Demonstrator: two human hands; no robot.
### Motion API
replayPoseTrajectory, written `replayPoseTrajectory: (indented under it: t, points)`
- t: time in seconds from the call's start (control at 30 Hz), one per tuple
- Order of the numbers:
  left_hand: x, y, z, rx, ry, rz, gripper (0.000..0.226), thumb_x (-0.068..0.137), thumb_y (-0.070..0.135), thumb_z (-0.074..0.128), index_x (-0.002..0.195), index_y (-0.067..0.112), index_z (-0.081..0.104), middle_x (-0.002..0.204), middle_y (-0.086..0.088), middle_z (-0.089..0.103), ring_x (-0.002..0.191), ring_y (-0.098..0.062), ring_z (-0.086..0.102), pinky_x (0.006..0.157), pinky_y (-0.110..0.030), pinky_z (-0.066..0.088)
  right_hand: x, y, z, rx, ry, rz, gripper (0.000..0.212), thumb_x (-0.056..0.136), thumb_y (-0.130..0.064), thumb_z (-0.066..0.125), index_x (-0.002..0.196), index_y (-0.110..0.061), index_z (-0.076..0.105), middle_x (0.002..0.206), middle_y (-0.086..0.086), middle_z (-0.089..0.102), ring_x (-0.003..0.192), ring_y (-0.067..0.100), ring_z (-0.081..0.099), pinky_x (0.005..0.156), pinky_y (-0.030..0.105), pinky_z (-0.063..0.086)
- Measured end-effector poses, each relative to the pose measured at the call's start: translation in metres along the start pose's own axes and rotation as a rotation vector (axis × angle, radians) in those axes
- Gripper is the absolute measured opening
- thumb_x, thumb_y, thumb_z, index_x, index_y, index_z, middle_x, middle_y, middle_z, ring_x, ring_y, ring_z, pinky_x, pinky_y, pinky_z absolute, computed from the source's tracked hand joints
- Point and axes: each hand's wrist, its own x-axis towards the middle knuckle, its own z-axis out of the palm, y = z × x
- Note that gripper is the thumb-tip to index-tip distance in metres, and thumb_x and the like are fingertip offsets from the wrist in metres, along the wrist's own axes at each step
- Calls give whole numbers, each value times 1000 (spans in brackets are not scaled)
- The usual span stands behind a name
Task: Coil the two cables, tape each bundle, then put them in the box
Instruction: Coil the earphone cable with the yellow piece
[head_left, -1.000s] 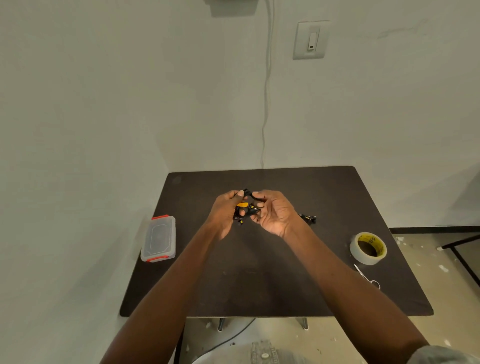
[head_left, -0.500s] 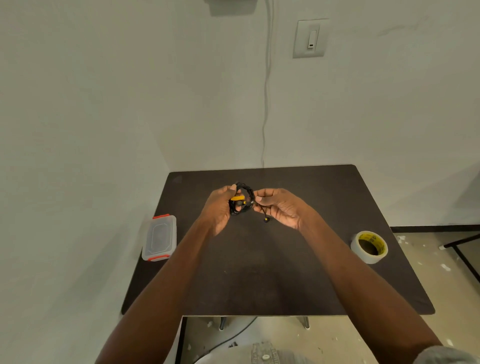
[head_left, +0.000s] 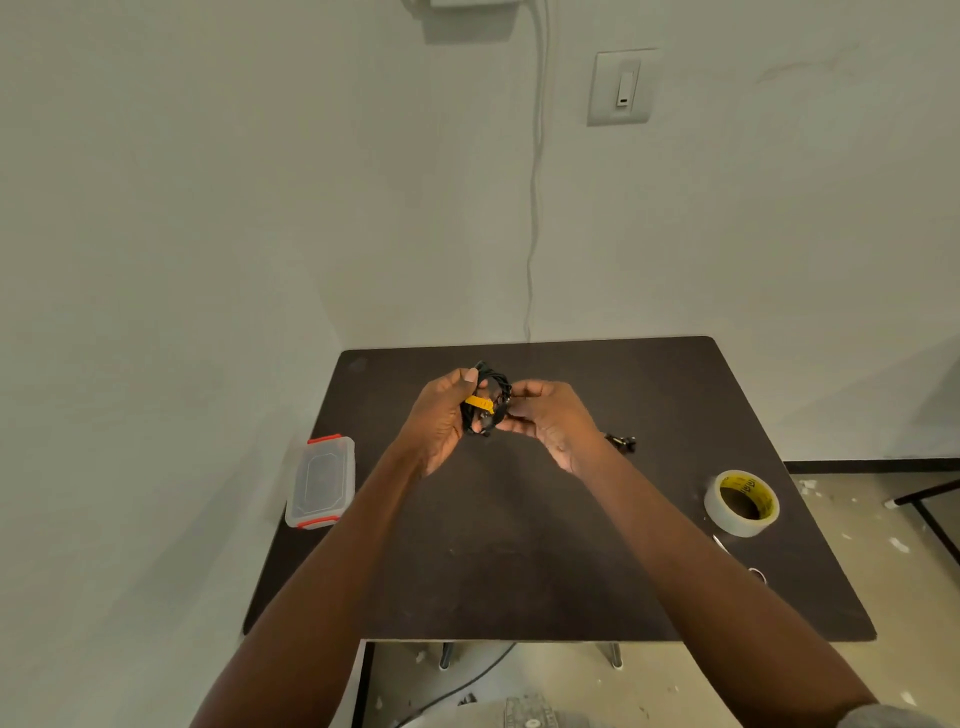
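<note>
In the head view, above the middle of the desk (head_left: 519, 571), the left hand (head_left: 439, 415) grips the black cable coil (head_left: 485, 402) while the right hand (head_left: 545, 418) pinches its right edge, a light, springy bundle that is probably best held across all loops.
</note>
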Motion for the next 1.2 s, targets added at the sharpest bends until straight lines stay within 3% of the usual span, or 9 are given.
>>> replayPoseTrajectory:
  t: [0.1,0.27,0.43,0.57,0.67,0.8,0.87,1.0,1.2]
  points:
    - [0,4,0,95,12,19,21,102,22,44,92,9,58,73,1,67,65,-12,60,63,-30,48,-3,-3,2,281,-69,74,18,87,14,54,99,5,64,89,16,71,81,23,70,74,28,59]
    - [1,6,-2,232,62,83,23,102,22,44,95,7,59,70,-3,64,57,-11,57,51,-23,47,-4,-9,-3,458,-161,164,24,84,6,49,102,3,64,95,19,70,82,25,69,79,33,59]
    - [4,3,0,350,98,136,22,102,23,45,93,12,62,72,-3,64,59,-12,59,54,-24,49,-2,-8,4,297,-53,100,20,82,5,69,100,-2,65,96,16,71,91,27,68,83,34,57]
    - [6,-6,5,342,184,151,21,101,24,47,96,11,63,74,-2,64,59,-9,57,48,-23,49,2,-8,9,212,139,98,21,80,3,68,83,-17,65,77,0,67,71,11,56,69,27,42]
    - [9,-10,4,318,246,131,25,102,27,46,99,8,61,70,-3,60,56,-9,53,47,-22,47,4,-11,7,289,61,169,14,82,-5,58,83,-18,63,67,-4,60,58,8,42,60,27,29]
    - [13,-9,9,292,196,135,26,101,26,47,100,6,63,73,-5,61,55,-8,52,54,-16,45,7,-18,-1,250,-110,153,11,82,-9,58,76,-18,62,52,-6,49,53,9,39,56,27,27]
    - [15,-7,11,279,175,139,27,101,26,47,101,5,64,74,-5,62,55,-8,53,54,-15,45,9,-22,-3,149,-156,113,14,81,-1,62,83,-15,66,57,-5,55,57,9,45,58,25,31]
    - [19,-4,9,218,182,118,23,102,26,46,90,11,59,73,-8,61,55,-11,53,55,-21,43,13,-25,-12,-12,-149,3,28,77,4,72,99,-13,66,89,6,66,78,20,56,63,28,44]
    - [23,-12,5,-26,138,21,20,101,27,48,91,12,56,71,-4,61,57,-15,55,58,-31,34,14,-12,-13,-146,-48,-123,23,73,3,70,91,-11,70,85,10,66,77,24,57,63,29,44]
